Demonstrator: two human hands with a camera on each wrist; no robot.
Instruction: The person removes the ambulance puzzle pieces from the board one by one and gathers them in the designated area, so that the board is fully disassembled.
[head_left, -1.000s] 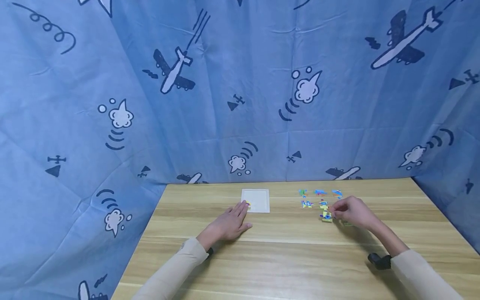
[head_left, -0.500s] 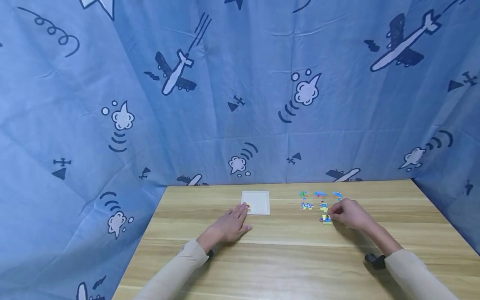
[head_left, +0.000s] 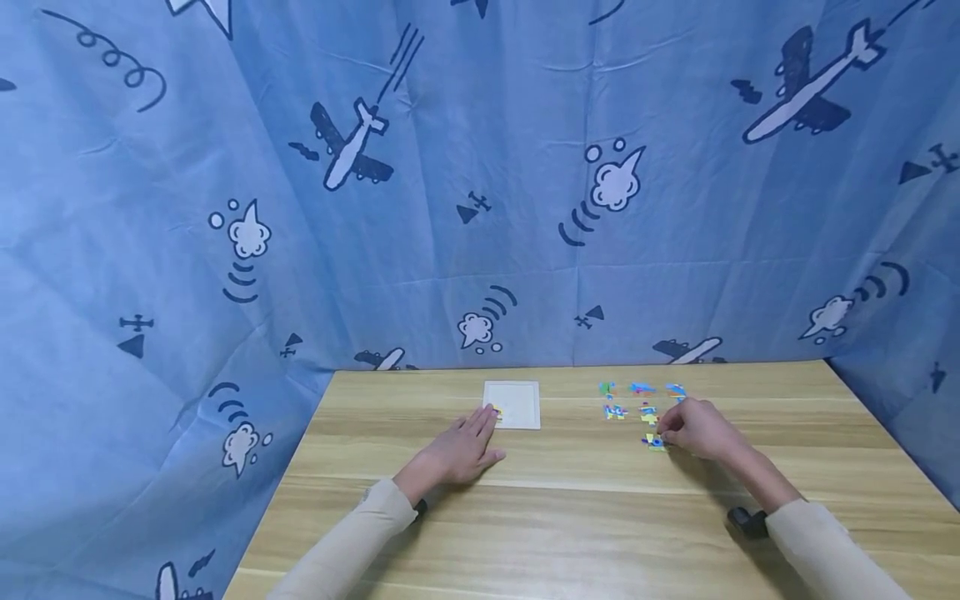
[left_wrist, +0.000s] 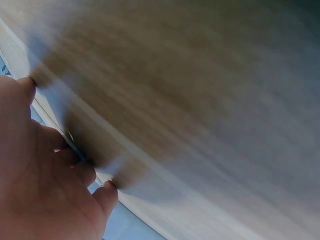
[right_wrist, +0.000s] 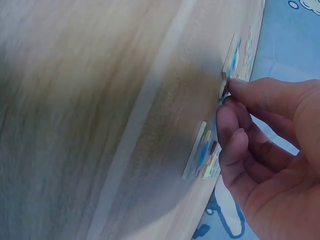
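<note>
In the head view my left hand (head_left: pixel 459 448) lies with straight fingers on the lower left corner of a white square tray (head_left: pixel 521 402). Beside its fingertips a small yellow puzzle piece (head_left: pixel 498 413) shows inside the tray, partly covered. Over on the right, thumb and index finger of my right hand (head_left: pixel 701 428) pinch the edge of a yellow and blue puzzle piece (head_left: pixel 655 442) low at the tabletop. The right wrist view shows that piece (right_wrist: pixel 231 59) at the thumb tip, its far end sticking out beyond the fingers.
Several colourful puzzle pieces, such as a blue one (head_left: pixel 615 412) and a green one (head_left: pixel 607 389), lie in rows behind the right hand. More pieces (right_wrist: pixel 200 152) lie beneath that hand in its wrist view. A blue curtain (head_left: pixel 525 208) rises behind the wooden table (head_left: pixel 570 525).
My right hand has shifted slightly left and its puzzle piece looks lower and turned a little. A greenish piece under the hand is now hidden. The left hand stays put.
</note>
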